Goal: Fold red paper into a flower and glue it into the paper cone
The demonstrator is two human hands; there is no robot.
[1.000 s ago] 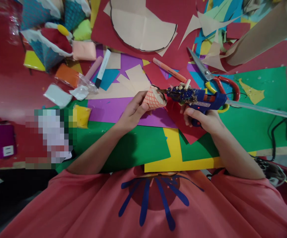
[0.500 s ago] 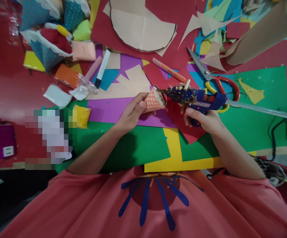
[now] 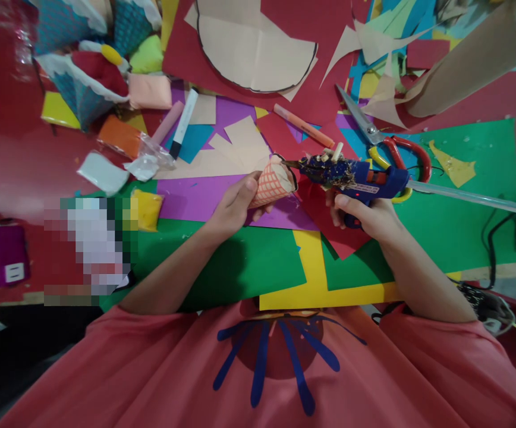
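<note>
A small paper cone [image 3: 272, 183] with an orange grid pattern and a dark rim is held in my left hand [image 3: 236, 205], its wide mouth turned to the right. My right hand [image 3: 367, 215] is wrapped round the handle of a blue glue gun [image 3: 376, 180]. Crusted debris covers the gun's front part, and a long clear glue stick [image 3: 469, 196] sticks out of its back. The nozzle [image 3: 290, 163] is at the upper rim of the cone; whether it touches cannot be made out.
Scissors [image 3: 371, 132] with red and yellow handles lie behind the glue gun. An orange marker [image 3: 303, 125] and a white marker [image 3: 184, 123] lie on paper scraps. Blue cones [image 3: 84, 89] and clay packets [image 3: 150, 91] are at the left, a cardboard tube [image 3: 458, 71] at the right.
My left fingers have shifted slightly down and left along the cone, so more of its grid side shows. The glue gun and my right hand have hardly moved.
</note>
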